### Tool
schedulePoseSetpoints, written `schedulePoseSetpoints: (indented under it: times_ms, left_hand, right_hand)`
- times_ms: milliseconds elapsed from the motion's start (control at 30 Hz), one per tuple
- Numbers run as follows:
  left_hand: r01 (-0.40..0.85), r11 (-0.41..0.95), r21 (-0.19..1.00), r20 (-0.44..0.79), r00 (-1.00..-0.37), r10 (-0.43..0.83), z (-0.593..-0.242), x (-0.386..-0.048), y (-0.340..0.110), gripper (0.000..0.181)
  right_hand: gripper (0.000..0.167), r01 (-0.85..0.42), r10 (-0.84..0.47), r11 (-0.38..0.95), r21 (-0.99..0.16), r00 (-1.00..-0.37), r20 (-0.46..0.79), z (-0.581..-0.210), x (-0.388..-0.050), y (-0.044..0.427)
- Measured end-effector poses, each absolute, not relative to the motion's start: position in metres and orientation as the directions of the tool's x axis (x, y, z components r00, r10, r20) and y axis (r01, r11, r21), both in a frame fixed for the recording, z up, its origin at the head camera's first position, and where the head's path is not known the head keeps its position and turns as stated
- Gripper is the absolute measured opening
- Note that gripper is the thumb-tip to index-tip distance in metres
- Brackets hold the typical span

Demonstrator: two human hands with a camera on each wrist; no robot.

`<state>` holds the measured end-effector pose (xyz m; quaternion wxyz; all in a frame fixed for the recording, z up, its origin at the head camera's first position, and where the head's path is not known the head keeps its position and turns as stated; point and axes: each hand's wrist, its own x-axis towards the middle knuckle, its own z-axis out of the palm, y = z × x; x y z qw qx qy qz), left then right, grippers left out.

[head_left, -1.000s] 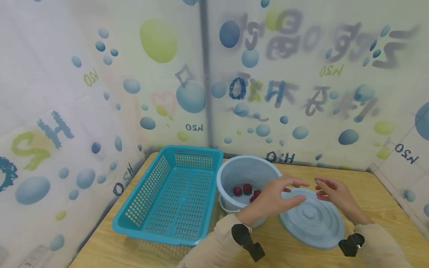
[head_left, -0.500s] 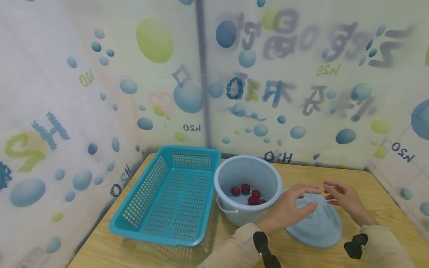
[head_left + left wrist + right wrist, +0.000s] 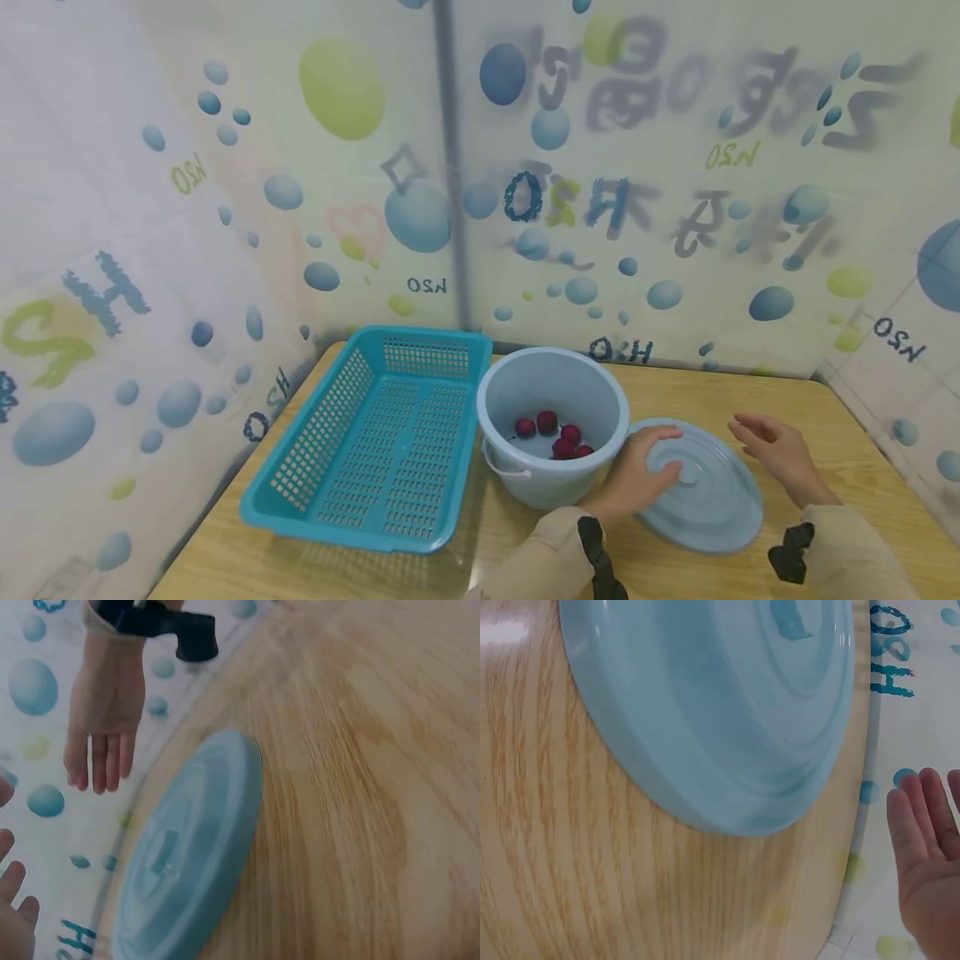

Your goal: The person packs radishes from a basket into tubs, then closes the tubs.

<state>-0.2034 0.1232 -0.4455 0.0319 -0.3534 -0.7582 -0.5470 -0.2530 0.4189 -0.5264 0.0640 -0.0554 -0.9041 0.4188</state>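
A light blue round lid (image 3: 712, 508) lies on the wooden table, its raised knob facing up. My left hand (image 3: 637, 477) hovers over the lid's left side, fingers spread and holding nothing. To the right of the lid, my right hand (image 3: 780, 457) is held above the table with relaxed fingers and nothing in it. The left wrist view shows the lid (image 3: 195, 847) between the two hands. In the right wrist view, the lid (image 3: 705, 712) lies apart from the right hand (image 3: 930, 862). Next to the left hand stands a light blue bucket (image 3: 536, 483) with several dark red round fruits (image 3: 564, 448) inside.
A turquoise perforated plastic basket (image 3: 403, 450) sits left of the bucket. The bucket's white handle (image 3: 510, 472) hangs down its front. Behind the wooden table (image 3: 675, 575) rises a wall covering (image 3: 660, 208) printed with blue and green bubbles.
The hands have drawn farther apart. My left hand has shifted right from the bucket's front and then lower over the lid, leaving the fruits in plain view. My right hand has moved slightly right and lower.
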Motion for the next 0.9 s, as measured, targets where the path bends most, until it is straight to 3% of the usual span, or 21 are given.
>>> schedulePoseSetpoints:
  times_ms: [167,367,633,900]
  left_hand:
    - [0.276,0.214,0.937,0.170,-0.895,0.411,-0.460,-0.208,0.125,0.036]
    - [0.063,0.288,0.956,-0.029,-0.952,0.305,-0.473,-0.212,0.130,0.039]
    - [0.012,0.292,0.956,-0.054,-0.975,0.214,-0.486,-0.214,0.132,0.044]
    - [0.016,0.308,0.951,-0.049,-0.978,0.202,-0.492,-0.218,0.133,0.047]
  right_hand:
    - [0.076,0.091,0.154,0.664,-0.742,-0.988,0.016,-0.528,-0.250,0.420]
    - [0.078,0.135,0.162,0.680,-0.721,-0.986,-0.032,-0.525,-0.244,0.417]
    - [0.078,0.226,0.134,0.632,-0.741,-0.974,-0.182,-0.469,-0.209,0.382]
    - [0.078,0.306,0.169,0.622,-0.721,-0.951,-0.258,-0.467,-0.200,0.381]
